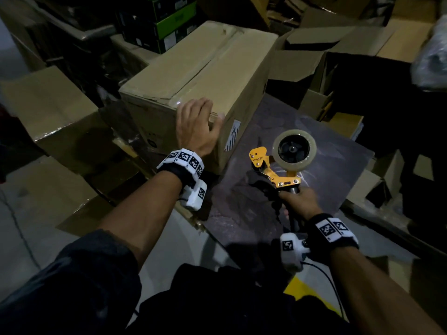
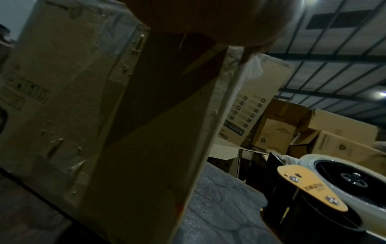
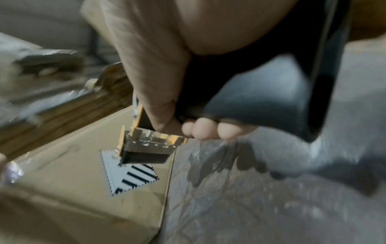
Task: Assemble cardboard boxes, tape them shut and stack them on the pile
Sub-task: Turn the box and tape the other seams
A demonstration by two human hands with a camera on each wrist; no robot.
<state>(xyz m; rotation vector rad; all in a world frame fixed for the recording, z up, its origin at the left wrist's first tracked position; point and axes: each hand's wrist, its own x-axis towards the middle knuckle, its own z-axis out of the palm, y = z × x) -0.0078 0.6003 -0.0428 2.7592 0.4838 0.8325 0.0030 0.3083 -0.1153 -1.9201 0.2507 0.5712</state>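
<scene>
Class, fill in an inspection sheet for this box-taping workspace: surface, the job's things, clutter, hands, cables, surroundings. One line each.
Surface: dark patterned table, film-covered and shiny.
Job's things: closed cardboard box on the table, tape along its top seam, striped white label on its side; yellow tape dispenser with a roll, held above the table.
Clutter: open and flattened boxes around the table.
Hands: left hand rests on the box's near top corner, fingers draped over the edge; right hand grips the dispenser's handle.
Cables: a thin black cable from the right wrist unit.
Surroundings: stacked cartons, green-and-black boxes behind, dim warehouse.
</scene>
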